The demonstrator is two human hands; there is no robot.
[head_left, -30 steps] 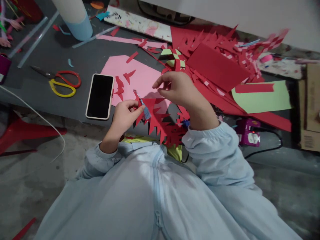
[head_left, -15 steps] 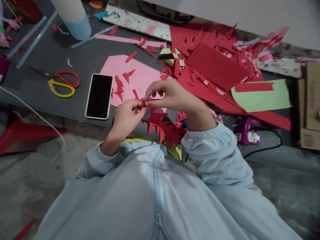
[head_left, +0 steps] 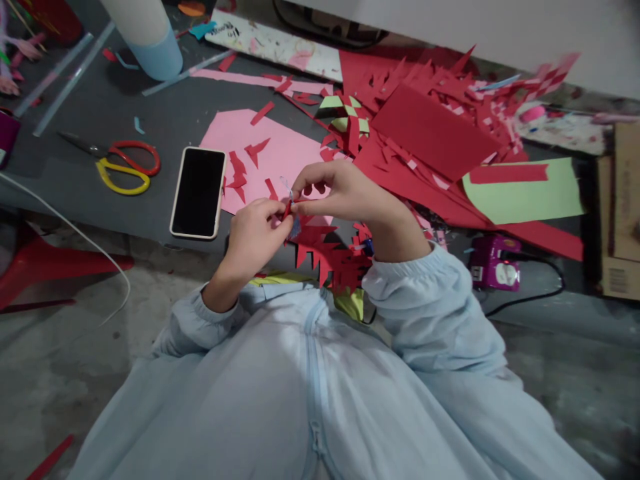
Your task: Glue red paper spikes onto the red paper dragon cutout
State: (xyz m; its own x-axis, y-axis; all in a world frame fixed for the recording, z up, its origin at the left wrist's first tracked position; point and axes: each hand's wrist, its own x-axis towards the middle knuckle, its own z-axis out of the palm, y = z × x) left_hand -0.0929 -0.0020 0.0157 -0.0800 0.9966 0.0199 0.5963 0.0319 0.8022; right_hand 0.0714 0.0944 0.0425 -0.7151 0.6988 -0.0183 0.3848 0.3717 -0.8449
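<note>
My left hand [head_left: 257,233] pinches a small piece of red paper [head_left: 287,211] between thumb and fingers. From the other side my right hand [head_left: 340,193] closes its fingertips at the same spot, where the red piece meets a thin light-blue tassel [head_left: 295,229]. The tassel's looped cord sticks up above the fingertips and its threads hang below them. Fingers partly cover both pieces. Under the hands lies a pink paper sheet [head_left: 285,143] with red scraps on it. Spiky red paper cutouts [head_left: 325,257] sit at the table's near edge.
Left of my hands are a phone [head_left: 199,193] and scissors [head_left: 125,167] with red and yellow handles. A bottle [head_left: 155,53] stands behind. To the right are heaped red paper [head_left: 435,133], a green sheet [head_left: 530,200], a purple box [head_left: 495,263] with a cable, and cardboard [head_left: 625,200].
Both hands stay in nearly the same place, with slight finger movement. The red piece between them has turned a little, and the tassel's cord loop shows more openly.
</note>
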